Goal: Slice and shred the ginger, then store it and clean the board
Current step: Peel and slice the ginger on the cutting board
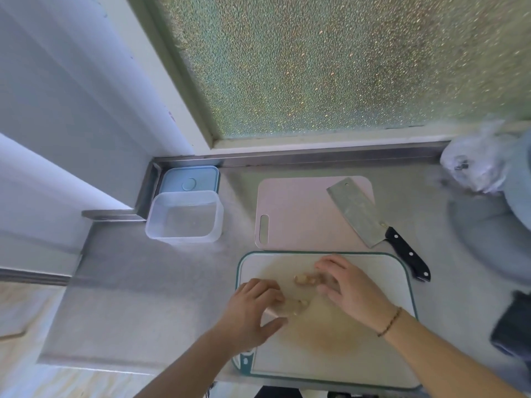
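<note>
Two ginger pieces (304, 280) lie mid-board (373, 340). The left hand (250, 308) pinches the nearer lump, long axis toward 3 o'clock; the right hand (349, 287), curled over the farther piece, is nearer the cleaver (370, 218) at 1 o'clock.

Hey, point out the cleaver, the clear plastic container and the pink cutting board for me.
cleaver (360, 211), head view, on the flat of the blade.
clear plastic container (184, 241), head view, on its near wall.
pink cutting board (298, 214), head view, on bare surface left of the blade.
</note>
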Action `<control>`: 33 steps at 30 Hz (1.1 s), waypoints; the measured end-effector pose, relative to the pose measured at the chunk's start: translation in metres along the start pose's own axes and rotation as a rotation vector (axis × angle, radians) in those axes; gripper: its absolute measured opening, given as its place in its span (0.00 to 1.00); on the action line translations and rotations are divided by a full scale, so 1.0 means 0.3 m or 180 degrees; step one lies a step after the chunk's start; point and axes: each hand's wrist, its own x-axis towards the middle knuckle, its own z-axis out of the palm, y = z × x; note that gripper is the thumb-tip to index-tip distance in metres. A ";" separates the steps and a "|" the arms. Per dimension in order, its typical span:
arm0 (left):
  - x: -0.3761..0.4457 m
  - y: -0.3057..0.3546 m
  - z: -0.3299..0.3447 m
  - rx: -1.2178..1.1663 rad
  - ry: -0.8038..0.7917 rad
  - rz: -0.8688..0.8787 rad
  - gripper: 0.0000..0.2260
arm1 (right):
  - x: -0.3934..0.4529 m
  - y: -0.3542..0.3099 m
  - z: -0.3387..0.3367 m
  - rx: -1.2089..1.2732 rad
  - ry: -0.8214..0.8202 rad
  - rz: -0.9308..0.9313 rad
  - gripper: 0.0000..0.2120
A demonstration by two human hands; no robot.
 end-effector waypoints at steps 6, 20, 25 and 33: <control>0.141 0.090 0.004 -0.0129 0.0439 -0.0375 0.12 | -0.111 0.180 -0.168 -0.0663 0.1732 0.0962 0.11; 0.291 0.244 0.044 -0.0947 -0.0449 -0.2125 0.20 | -0.079 0.206 -0.270 -0.0108 0.0746 0.2065 0.06; 0.317 0.371 0.100 -0.0679 -0.0646 -0.2421 0.15 | -0.287 0.034 -0.212 0.1367 0.0430 0.2422 0.12; 0.294 0.428 0.198 -0.1255 -0.0167 -0.2178 0.06 | -0.461 -0.137 -0.064 0.1129 0.0241 0.2341 0.08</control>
